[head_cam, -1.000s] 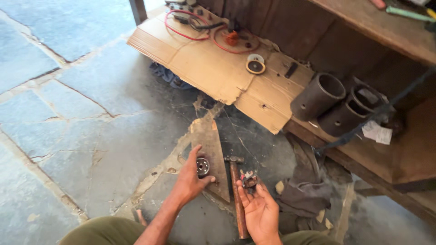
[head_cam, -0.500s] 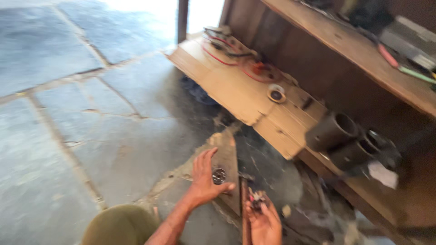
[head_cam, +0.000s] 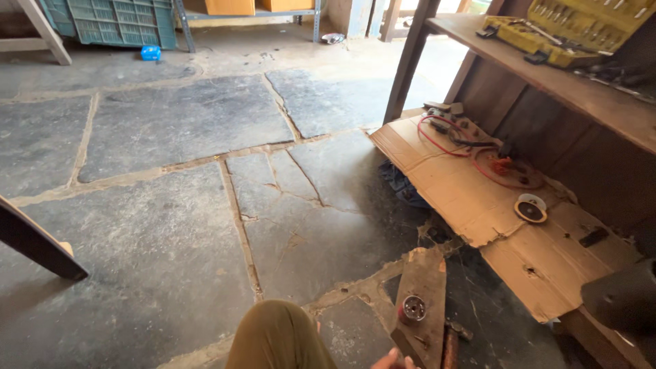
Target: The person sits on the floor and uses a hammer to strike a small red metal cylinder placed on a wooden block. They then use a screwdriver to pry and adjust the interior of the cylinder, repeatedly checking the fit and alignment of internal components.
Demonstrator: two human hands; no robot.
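**A fingertip at the wooden block, a metal part resting on top**

Head view: at the bottom edge of the frame, only the tips of one hand (head_cam: 395, 358) show, touching the near corner of a slanted wooden block (head_cam: 422, 301) that lies on the stone floor (head_cam: 171, 225). Too little of it is in frame to tell which hand it is or whether its fingers are spread or closed; the other hand is out of sight. A small round metal part (head_cam: 412, 309) (cup-shaped, with a dark hollow centre) sits on the block's upper face, near its middle and apart from the fingertips. Just beside the block's right edge lies a reddish wooden handle (head_cam: 449, 348), cut off by the frame. The person's knee, in olive trousers (head_cam: 277, 338), rises left of the block. Further right, a flattened cardboard sheet (head_cam: 471, 198) lies on the floor against a wooden shelf unit, carrying red wires (head_cam: 444, 137) near its far corner and a small round disc (head_cam: 531, 208) toward its right edge. A yellow tool case (head_cam: 547, 31) lies on the shelf above.
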